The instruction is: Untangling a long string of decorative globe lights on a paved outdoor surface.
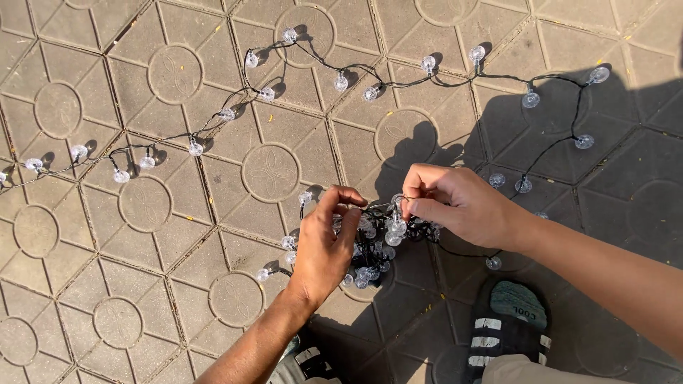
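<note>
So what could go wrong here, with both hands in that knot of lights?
Pulling with the left hand and right hand might tighten the tangled clump instead of loosening it. The thin black wire could strain at a bulb. The sandalled foot sits close to a loose bulb and might crush it.

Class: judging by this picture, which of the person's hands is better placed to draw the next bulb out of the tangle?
Probably the right hand: its fingertips already pinch a bulb atop the tangled string lights, while the left hand steadies the bundle.
</note>
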